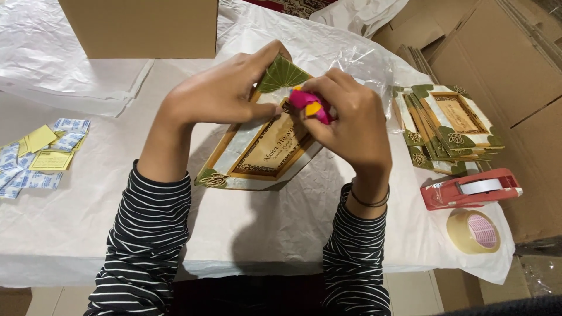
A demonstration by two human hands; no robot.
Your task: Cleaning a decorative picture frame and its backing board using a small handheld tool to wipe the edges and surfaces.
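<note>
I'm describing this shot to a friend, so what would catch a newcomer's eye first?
Mid-table, the left hand steadies a decorated picture frame while the right hand presses a pink and yellow flower piece onto it. To the right sit a stack of matching frames, a red tape dispenser and a tape roll.

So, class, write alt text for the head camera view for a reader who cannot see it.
Two hands in striped sleeves work on a decorated picture frame on a paper-covered table: the left hand steadies it, the right hand holds a pink and yellow cloth. More frames and tape lie right.
</note>
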